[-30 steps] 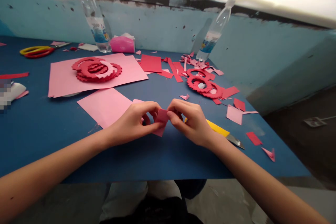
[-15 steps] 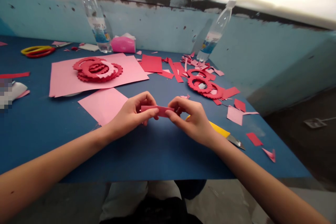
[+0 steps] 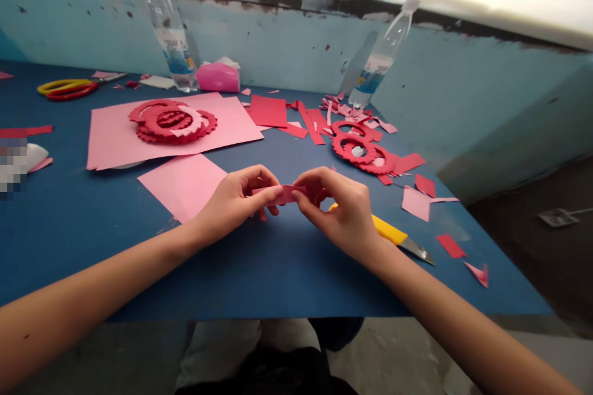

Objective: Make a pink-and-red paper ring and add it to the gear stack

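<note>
A small folded strip of red paper (image 3: 287, 193) is pinched between both hands above the blue table (image 3: 278, 271). My left hand (image 3: 241, 197) grips its left end, with the thumb on top. The right end is between the thumb and fingers of my right hand (image 3: 340, 210), and the fingers hide part of it. Left of my left hand lies a pink paper square (image 3: 185, 185). Yellow-handled scissors (image 3: 389, 230) are partly covered by my right hand and wrist.
Red scalloped rings (image 3: 173, 122) rest on pink sheets (image 3: 111, 136); more red rings (image 3: 354, 149) and paper scraps lie at the right. Behind stand two bottles (image 3: 173, 52) (image 3: 375, 68), a pink packet (image 3: 218, 77) and other scissors (image 3: 69, 89).
My right hand's fingers have shifted slightly on the strip, and less of the paper shows between the hands. The strip is still held at both ends.
</note>
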Demonstrator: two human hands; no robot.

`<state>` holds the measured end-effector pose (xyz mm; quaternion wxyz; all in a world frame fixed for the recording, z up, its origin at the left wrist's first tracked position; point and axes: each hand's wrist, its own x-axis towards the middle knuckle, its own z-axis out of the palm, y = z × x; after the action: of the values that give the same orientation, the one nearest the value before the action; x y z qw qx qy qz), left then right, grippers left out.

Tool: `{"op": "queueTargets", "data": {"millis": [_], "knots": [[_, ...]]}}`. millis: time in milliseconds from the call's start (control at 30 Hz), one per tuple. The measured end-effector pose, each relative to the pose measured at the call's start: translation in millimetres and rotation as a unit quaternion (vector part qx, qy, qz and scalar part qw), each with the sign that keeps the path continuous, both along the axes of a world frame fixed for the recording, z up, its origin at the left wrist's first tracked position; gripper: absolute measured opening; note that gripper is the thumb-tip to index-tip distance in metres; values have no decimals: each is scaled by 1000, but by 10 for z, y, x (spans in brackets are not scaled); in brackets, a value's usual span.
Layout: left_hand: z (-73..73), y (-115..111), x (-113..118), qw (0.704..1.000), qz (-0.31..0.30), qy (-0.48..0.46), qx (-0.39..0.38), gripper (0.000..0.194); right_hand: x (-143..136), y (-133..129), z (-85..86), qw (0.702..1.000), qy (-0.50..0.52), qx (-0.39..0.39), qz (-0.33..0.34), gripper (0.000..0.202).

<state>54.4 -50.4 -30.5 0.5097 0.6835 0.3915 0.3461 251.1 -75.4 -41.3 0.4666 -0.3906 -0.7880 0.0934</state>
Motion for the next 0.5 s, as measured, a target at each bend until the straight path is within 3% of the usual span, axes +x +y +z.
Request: {"op": "queueTargets", "data": {"millis": [300,500], "knots": [[-14,0,-7,1000,20,-9,-23,28,8,-14,-49,984,-106,140,-28,10],[-15,0,-2,999,32,-9,-43,28,-17,-13,-30,952,-183,239,-61,12]]}}
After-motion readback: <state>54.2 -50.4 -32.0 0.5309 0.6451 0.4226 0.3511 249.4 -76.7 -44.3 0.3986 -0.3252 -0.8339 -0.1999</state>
